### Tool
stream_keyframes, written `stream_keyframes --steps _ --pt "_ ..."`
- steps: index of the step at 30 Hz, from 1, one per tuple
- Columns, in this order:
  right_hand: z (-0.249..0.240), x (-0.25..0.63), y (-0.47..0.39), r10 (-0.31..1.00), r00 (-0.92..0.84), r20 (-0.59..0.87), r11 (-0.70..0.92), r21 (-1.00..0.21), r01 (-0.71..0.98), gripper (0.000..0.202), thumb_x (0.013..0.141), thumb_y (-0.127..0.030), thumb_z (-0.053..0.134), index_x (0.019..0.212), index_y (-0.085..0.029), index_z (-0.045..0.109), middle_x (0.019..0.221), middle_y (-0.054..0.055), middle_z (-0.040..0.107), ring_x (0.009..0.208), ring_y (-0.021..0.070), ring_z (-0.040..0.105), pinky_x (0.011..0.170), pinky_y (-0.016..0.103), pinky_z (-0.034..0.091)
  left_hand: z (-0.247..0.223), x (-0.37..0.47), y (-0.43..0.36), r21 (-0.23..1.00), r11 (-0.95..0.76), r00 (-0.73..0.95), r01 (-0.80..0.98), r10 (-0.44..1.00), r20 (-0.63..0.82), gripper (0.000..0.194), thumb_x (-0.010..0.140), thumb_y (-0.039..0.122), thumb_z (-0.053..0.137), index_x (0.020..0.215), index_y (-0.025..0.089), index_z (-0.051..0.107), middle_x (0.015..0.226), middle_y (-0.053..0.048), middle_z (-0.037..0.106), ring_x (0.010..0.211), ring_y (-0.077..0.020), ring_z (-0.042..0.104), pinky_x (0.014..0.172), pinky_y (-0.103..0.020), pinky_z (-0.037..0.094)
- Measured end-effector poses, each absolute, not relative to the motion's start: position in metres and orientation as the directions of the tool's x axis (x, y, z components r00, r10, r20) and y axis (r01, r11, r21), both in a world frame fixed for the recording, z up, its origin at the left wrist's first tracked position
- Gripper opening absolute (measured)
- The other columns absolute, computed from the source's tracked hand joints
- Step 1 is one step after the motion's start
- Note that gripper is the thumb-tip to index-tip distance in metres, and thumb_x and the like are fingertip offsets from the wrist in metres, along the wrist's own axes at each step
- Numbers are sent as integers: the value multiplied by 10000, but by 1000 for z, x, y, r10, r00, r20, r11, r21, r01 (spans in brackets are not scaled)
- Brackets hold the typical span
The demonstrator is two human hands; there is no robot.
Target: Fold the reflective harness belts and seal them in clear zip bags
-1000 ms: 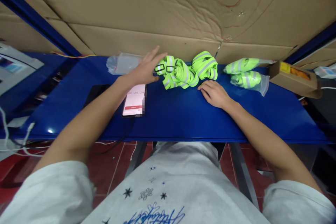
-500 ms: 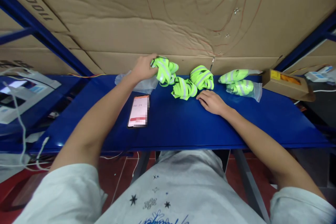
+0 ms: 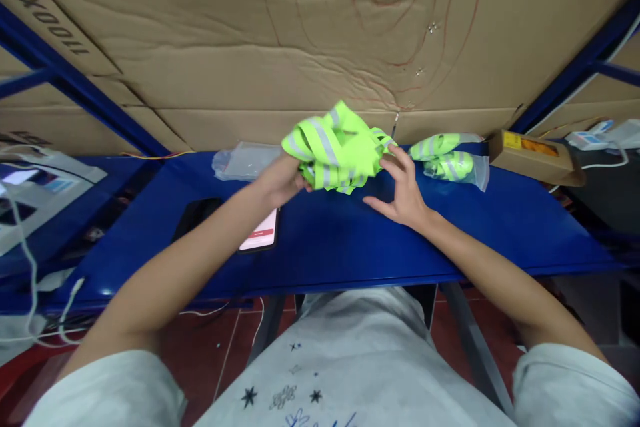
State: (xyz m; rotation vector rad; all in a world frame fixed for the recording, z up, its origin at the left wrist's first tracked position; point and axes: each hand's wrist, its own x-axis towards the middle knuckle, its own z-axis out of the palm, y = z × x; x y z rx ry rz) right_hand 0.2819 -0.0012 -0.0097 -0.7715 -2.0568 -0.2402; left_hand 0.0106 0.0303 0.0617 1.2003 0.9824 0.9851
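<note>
**Strap bundle brought rightward, right hand opened**

A yellow-green reflective strap bundle [image 3: 343, 147] is gripped from its left side by the left hand [image 3: 286, 180], the fingers mostly hidden beneath it. Half a second ago it was held farther left, beside the other rolls; now they are largely covered by it. The right hand [image 3: 406, 192], previously laid on the blue table [image 3: 340, 247], has been raised, its thumb spread wide from the fingers. Whether the bundle is touched by its fingertips cannot be told. The phone [image 3: 263, 233] is now partly hidden by the left forearm.
</note>
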Motion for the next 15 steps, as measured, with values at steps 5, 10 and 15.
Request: stream_keyframes --steps 5,10,15 --pt "17 267 -37 431 -475 767 849 -165 503 1065 838 -710 759 1668 -377 180 1754 110 152 1609 419 271 1274 650 342 42 31 -17 982 183 406 51 894 -187 382 675 438 848 877 166 671 686 -9 650 515 -138 581 354 -207 422" --pt "29 265 -50 706 -424 567 707 -523 476 442 970 -427 678 1363 -231 625 1346 111 694 1239 302 681 1007 436 595 37 32 -19 955 123 493 270 834 -247 318 724 383 817 897 145 697 666 -4 659 492 -133 582 375 -214 450" --pt "36 276 -37 875 -72 480 483 -847 225 327 936 -540 714 970 -215 690 892 11 731 792 195 700 776 370 615 27 27 -16 954 147 621 261 731 -283 560 710 419 923 1172 176 720 953 -54 779 724 -175 715 596 -258 593"
